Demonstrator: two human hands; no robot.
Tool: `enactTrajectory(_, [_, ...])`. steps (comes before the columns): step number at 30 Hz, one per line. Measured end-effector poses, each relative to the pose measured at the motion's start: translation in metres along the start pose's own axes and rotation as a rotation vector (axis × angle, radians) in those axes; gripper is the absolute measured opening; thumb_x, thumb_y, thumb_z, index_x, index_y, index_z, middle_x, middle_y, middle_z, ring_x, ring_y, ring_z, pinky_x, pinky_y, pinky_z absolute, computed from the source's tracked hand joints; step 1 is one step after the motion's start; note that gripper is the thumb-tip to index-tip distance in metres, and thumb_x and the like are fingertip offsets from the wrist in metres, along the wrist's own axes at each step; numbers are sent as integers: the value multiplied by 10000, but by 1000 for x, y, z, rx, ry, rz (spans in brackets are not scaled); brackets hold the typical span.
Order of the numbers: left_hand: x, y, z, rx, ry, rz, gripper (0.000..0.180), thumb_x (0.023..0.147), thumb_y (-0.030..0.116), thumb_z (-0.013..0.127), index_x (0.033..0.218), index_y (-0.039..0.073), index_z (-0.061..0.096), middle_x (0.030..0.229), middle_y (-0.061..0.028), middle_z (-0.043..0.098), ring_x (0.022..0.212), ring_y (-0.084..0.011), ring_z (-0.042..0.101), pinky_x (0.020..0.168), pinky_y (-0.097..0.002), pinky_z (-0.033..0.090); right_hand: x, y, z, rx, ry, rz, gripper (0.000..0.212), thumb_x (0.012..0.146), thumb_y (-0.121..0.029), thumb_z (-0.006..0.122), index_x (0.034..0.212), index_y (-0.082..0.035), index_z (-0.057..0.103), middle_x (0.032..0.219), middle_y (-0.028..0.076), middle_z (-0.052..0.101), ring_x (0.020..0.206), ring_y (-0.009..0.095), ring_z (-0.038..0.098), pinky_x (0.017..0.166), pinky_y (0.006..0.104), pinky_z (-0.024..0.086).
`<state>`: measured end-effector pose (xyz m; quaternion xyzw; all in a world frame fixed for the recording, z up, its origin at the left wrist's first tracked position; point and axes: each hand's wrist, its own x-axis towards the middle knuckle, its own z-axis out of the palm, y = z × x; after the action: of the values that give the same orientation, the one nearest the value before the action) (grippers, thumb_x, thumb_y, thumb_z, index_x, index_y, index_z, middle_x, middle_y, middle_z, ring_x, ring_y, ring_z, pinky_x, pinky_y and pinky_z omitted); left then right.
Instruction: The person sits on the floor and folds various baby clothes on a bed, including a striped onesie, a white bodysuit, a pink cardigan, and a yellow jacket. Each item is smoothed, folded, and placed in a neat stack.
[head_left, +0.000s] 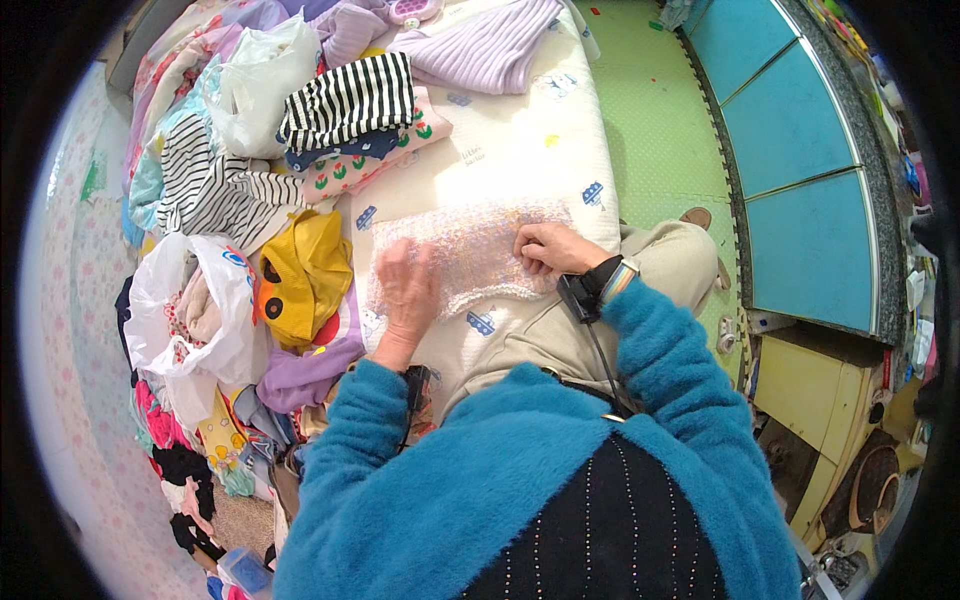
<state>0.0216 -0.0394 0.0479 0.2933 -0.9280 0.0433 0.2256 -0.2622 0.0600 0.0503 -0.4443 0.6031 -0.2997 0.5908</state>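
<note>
A pink, cream and lilac flecked knitted garment (476,250) lies spread in a wide strip across the mattress in front of me. Over its left end is my left hand (408,290), blurred, with fingertips I cannot make out clearly. My right hand (556,250) has its fingers curled in on the right end and pinches the knit there. The garment's near edge is wavy and pale. Just beyond it is the bare white mattress cover (500,160), printed with small blue vehicles.
Folded clothes (375,145), one black-and-white striped, are stacked beyond the knit. A lilac ribbed garment (485,50) lies at the far end. To the left are a yellow garment (308,270) and a white plastic bag (195,310) of clothes. Blue cabinets (800,180) line the right.
</note>
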Motion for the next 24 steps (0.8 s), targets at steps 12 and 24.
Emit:
enactTrajectory(12, [-9,-44,36,-270,-60,-424,783,790,304,732,1430,35,370,1413,-220,378,1330,-380,367,1103,-457,305,-3,-7,5,41,58,-64,146,943,-52,513,978,-3,646,765,82,686,658,144,679,570,281,559])
enactTrajectory(24, [-27,-89,3,-1123,-333,-1043,737,814,299,786,1355,-40,418,1092,-119,613,950,-173,597,837,-290,484,-4,-3,-1,-668,898,-142,803,752,-258,791,1408,-12,398,1289,223,519,1203,352,515,1036,381,412])
